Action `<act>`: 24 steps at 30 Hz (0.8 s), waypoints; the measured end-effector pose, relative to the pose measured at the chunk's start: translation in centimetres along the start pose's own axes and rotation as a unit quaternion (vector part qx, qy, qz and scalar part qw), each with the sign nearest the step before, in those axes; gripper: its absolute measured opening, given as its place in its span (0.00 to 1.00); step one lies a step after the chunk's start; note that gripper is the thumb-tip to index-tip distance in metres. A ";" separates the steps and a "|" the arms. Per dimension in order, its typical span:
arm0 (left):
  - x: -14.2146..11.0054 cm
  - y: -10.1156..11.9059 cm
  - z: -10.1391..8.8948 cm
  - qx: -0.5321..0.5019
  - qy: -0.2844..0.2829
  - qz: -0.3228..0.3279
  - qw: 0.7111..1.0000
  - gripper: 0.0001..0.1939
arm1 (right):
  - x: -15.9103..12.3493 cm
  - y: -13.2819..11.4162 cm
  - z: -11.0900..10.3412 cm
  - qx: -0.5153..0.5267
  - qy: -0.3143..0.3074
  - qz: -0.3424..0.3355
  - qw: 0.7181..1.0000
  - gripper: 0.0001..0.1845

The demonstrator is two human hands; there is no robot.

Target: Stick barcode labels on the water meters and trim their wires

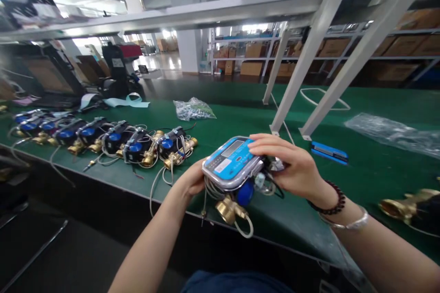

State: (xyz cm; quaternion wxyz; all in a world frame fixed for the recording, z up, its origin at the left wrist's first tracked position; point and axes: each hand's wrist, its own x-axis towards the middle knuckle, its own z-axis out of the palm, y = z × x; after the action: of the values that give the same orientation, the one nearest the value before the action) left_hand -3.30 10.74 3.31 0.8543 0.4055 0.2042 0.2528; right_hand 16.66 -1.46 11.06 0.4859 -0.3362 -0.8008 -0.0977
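Observation:
In front of me is a water meter [225, 165] with a blue-faced display box on top, brass pipe ends and coiled white cables below. My left hand [197, 176] grips its left side, the fingers partly hidden under the display box. My right hand [292, 162] is wrapped over the box's right edge, fingertips on the blue face. The meter is tilted at the bench's front edge; I cannot tell whether it rests on the green top. To its left stands a row of several similar meters [134, 146] without display boxes, cables looped around them.
A clear plastic bag [194, 109] of small parts lies behind the row. Blue label strips [127, 100] are further left. Slanted white posts [297, 64] rise from the bench [240, 100] near a blue device [329, 152]. Another brass fitting [405, 206] sits at the right.

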 end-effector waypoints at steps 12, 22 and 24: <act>-1.5 -4.1 -2.3 0.031 -0.012 0.157 0.987 0.41 | -4.1 -3.3 3.6 -0.237 0.024 -0.129 0.963 0.17; 0.3 -0.8 -1.0 0.046 0.103 0.111 0.987 0.39 | -3.4 3.0 6.0 -0.127 0.072 0.113 0.983 0.26; 1.6 -0.1 -1.0 0.070 0.128 0.092 0.985 0.30 | -3.3 4.5 6.7 -0.128 0.065 0.174 0.974 0.23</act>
State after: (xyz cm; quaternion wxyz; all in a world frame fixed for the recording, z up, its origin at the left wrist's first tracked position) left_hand -2.58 12.26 2.40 0.7639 0.4457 0.2910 0.3649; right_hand 15.74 3.75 4.13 0.4997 -0.5224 -0.6776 -0.1349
